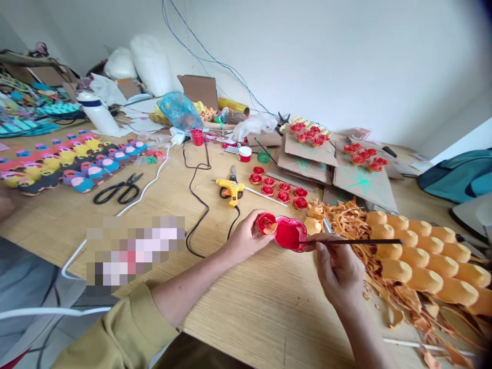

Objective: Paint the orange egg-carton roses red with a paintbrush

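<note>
My left hand has its fingers closed around a paper rose, mostly red with a bare orange patch on its lower edge. Beside it lies a scalloped dish coated inside with red paint. In my right hand is a thin dark paintbrush, held almost level, its tip over the dish. Several finished-looking red roses stand on the table just beyond the dish. A yellow glue gun rests behind my left hand, with orange-handled scissors under it.
Orange egg-carton sheets and torn scraps cover the right side. Cardboard pieces with red roses are stacked behind. Black scissors, a white cable and painted carton cups lie at left. A white bottle stands further back.
</note>
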The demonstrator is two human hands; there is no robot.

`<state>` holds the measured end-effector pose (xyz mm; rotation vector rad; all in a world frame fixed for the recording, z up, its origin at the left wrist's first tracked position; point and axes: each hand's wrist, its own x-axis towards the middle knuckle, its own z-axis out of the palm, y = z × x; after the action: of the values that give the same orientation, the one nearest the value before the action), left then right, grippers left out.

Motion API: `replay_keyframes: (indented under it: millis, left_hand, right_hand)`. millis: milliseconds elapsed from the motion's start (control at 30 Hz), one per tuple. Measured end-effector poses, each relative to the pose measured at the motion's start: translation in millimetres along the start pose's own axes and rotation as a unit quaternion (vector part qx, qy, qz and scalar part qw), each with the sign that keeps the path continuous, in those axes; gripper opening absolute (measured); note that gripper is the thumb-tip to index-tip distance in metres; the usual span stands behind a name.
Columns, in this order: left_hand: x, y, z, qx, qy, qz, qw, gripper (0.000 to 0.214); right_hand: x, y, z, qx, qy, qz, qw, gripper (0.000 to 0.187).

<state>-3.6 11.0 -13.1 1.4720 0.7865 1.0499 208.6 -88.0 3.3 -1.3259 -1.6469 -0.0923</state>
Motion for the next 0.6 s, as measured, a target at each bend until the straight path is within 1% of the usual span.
replay_keyframes:
  millis: [133, 300, 600]
  left_hand:
    - [0.2, -1.6, -0.7, 0.016, 0.003, 0.006, 1.0, 0.042]
    - [0.9, -5.4, -0.6, 0.023, -0.001, 0.005, 1.0, 0.043]
    - [0.0, -3.6, 0.4, 0.017, -0.004, -0.005, 1.0, 0.043]
  right_hand:
    - [2.9, -3.9, 0.4, -0.033, 0.006, -0.015, 0.999, 0.007]
    - [5.8, -5.9, 1.9, -0.054, 0.009, -0.017, 0.998, 0.008]
    - [6.9, -5.6, 1.3, -0.046, -0.005, -0.012, 0.999, 0.007]
